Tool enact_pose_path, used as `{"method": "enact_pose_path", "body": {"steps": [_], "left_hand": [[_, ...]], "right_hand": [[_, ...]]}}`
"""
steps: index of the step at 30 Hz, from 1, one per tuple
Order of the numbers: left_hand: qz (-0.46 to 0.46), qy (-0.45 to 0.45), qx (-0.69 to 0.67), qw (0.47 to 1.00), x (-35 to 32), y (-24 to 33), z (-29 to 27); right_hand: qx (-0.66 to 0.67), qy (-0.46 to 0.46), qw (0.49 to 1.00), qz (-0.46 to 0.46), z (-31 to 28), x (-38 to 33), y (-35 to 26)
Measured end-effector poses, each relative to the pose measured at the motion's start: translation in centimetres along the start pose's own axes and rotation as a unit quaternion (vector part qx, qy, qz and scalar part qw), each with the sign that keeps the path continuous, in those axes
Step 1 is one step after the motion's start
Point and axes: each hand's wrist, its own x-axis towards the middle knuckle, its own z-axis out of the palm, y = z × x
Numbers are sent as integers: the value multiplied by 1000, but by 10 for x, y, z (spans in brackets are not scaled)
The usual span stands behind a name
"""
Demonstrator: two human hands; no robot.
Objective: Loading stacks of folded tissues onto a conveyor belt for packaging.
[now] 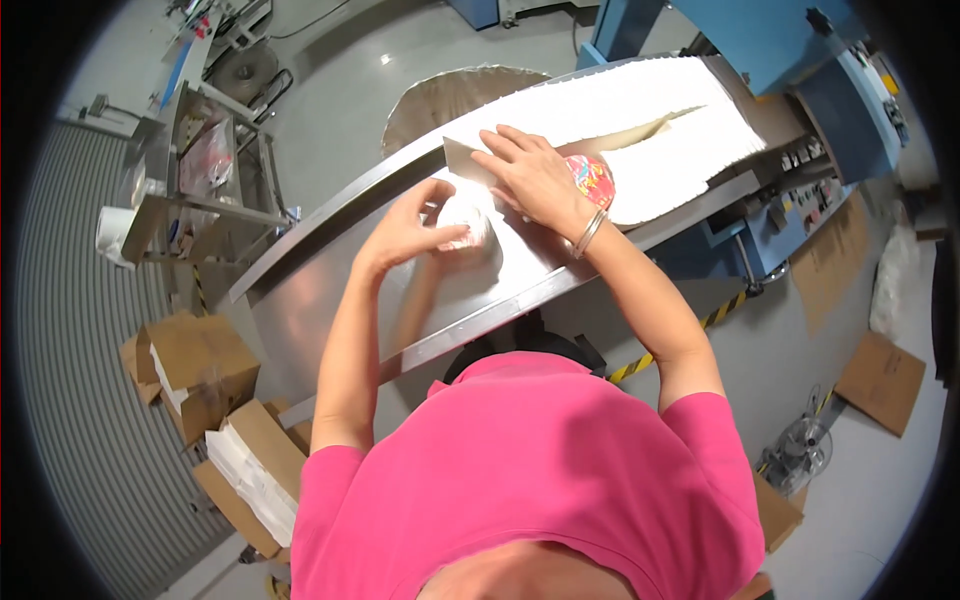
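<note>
- Cardboard boxes (pixel 200 372) at 8 o'clock on the grey floor, flaps open; white sheets (pixel 248 478) stacked in the lower one.
- Metal rack (pixel 195 175) at 10 o'clock, holding bagged items; contents too small to tell.
- Steel table (pixel 330 300) runs on a diagonal from 8 o'clock up toward 2 o'clock, with a raised lip on the near edge.
- Left hand (pixel 405 230) just left of centre, over the table. Fingers curled around a small pale rounded object (pixel 468 222), thumb and fingertips touching its left side. Grip: closed on the object. Material of the object cannot be made out; glare washes it out.
- Right hand (pixel 535 175) just above centre, toward 12 o'clock. Palm down, fingers spread flat, pressing on the end of the white sheet stack (pixel 650 110). Not clasping anything; hand lies open. Bracelet (pixel 590 232) on the wrist.
- Colourful patterned round item (pixel 592 178) just beside the right hand, at its 3 o'clock, partly hidden by it.
- White stack extends toward 1 o'clock, with a tapering pale gap along its middle.
- Blue machine (pixel 800 60) at 1–2 o'clock; control panel (pixel 800 200) below it.
- Flat cardboard (pixel 880 382) at 4 o'clock on the floor.
</note>
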Motion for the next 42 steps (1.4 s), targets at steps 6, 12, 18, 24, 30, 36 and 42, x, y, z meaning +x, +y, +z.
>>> {"method": "enact_pose_path", "body": {"steps": [6,12,18,24,30,36,42], "left_hand": [[-9,218,-94,971,54,-45,6],[-21,195,-107,975,62,-33,15],[-38,179,-130,974,56,-23,14],[-78,216,-190,955,43,-4,24],[-98,209,-281,932,44,-2,34],[-241,211,-425,846,45,6,31],[-166,151,-431,874,80,7,41]], "right_hand": [[1,-39,999,-30,-9,8,-6],[-7,-47,997,-58,-8,15,3],[10,-18,997,-77,-7,20,6],[5,-47,997,-67,-6,24,9],[32,-9,999,-20,-3,22,5],[76,5,996,-55,-28,9,-12],[75,43,996,-11,-49,-22,19]]}}
